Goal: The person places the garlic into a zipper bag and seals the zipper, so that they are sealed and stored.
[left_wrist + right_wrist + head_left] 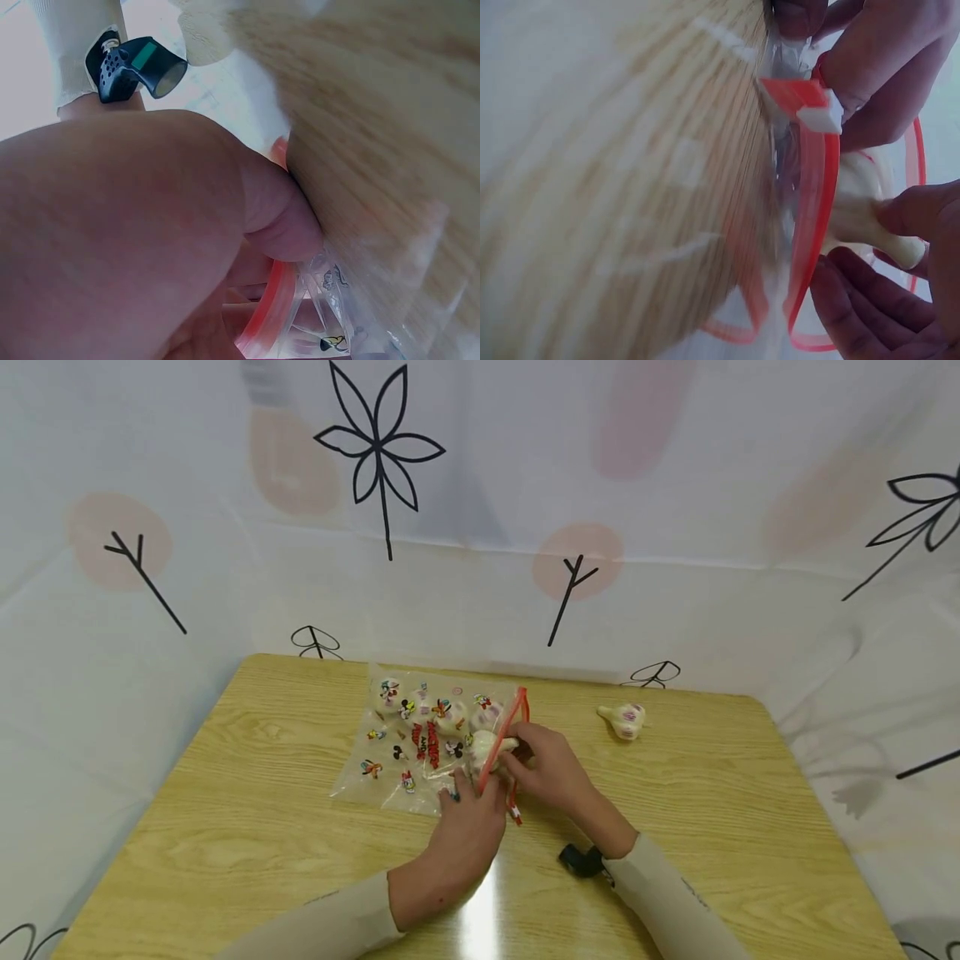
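A clear zip bag with cartoon prints and a red zip edge lies flat, several garlic bulbs inside. My left hand holds the near part of its mouth, the red zip passing between thumb and fingers. At the open mouth my right hand pinches a garlic bulb by its stem, thumb on one side and fingers on the other. That stem points out of the bag toward the right hand. A white slider sits on the zip beside the left fingers.
Another garlic bulb lies on the wooden table, right of the bag. A black wrist camera is strapped at the right sleeve. White patterned cloth hangs behind the table and along its sides.
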The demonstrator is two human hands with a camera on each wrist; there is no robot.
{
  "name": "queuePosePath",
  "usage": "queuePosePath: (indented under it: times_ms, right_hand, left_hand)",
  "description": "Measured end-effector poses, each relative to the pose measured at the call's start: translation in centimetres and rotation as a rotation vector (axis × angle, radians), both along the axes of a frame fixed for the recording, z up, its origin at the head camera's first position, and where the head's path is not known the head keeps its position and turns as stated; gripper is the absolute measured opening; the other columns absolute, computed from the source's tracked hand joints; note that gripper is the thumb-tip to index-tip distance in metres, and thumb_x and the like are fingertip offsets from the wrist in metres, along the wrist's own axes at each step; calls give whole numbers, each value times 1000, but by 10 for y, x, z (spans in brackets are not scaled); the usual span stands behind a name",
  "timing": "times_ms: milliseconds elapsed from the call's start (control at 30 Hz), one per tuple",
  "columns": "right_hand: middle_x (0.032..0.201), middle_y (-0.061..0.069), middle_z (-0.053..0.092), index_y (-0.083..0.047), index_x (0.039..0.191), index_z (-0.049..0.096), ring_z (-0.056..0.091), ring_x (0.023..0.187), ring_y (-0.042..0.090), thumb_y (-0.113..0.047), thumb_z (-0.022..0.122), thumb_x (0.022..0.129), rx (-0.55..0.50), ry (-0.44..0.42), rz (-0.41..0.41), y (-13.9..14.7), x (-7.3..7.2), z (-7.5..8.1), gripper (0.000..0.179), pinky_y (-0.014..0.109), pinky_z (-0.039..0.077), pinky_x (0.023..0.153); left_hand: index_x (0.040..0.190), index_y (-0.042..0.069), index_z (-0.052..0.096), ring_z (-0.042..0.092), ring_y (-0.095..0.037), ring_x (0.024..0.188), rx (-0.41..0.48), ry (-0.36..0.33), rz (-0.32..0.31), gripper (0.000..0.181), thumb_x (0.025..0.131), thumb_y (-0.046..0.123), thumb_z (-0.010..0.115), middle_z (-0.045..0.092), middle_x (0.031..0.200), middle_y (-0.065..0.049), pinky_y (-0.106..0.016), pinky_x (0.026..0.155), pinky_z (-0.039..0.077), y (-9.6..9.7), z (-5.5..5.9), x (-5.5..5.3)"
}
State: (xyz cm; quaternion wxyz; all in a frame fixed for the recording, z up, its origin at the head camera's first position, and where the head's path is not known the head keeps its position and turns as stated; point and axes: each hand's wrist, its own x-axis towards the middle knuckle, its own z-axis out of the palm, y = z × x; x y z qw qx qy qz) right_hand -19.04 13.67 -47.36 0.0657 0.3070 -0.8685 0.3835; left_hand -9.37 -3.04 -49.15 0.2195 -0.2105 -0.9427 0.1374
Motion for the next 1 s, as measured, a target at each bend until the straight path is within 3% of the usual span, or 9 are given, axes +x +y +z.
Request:
queuePosePath:
  times_ms: [200,433,600,800,1000]
  right_hand:
    - [89,1,73,-7,101,77,71,77,12,-8,83,92,77,96,-53,5,-2,-4,12,30,61,70]
    - [84,-1,73,-6,100,82,64,71,9,-8,85,89,116,90,-60,3,-4,-4,12,27,56,65]
    - [73,-8,63,-11,90,83,51,64,5,-14,85,91,137,47,-58,-3,-6,-3,4,24,46,59]
    - [62,-11,54,-17,74,74,46,59,4,-19,82,92,162,9,-52,-13,-7,-3,21,23,40,55]
    - [61,-12,58,-16,77,76,48,56,3,-21,81,92,162,-17,-66,-21,-8,-5,17,23,42,53]
  left_hand:
    - [136,17,70,70,-43,115,-3,-63,1,35,103,29,68,61,129,-6,-48,77,63,1,3,2]
    - [135,17,72,69,-43,116,-34,-78,10,35,103,31,68,61,126,-6,-48,79,63,1,1,2]
    - [138,16,70,71,-42,113,-41,-32,17,39,102,32,69,60,135,-6,-48,77,64,1,0,1]
    - [135,10,70,72,-42,107,-52,31,13,38,103,30,66,62,131,-11,-48,73,64,1,0,1]
    - [134,7,69,72,-46,106,-55,44,-11,40,101,30,67,61,128,-16,-49,71,64,1,1,2]
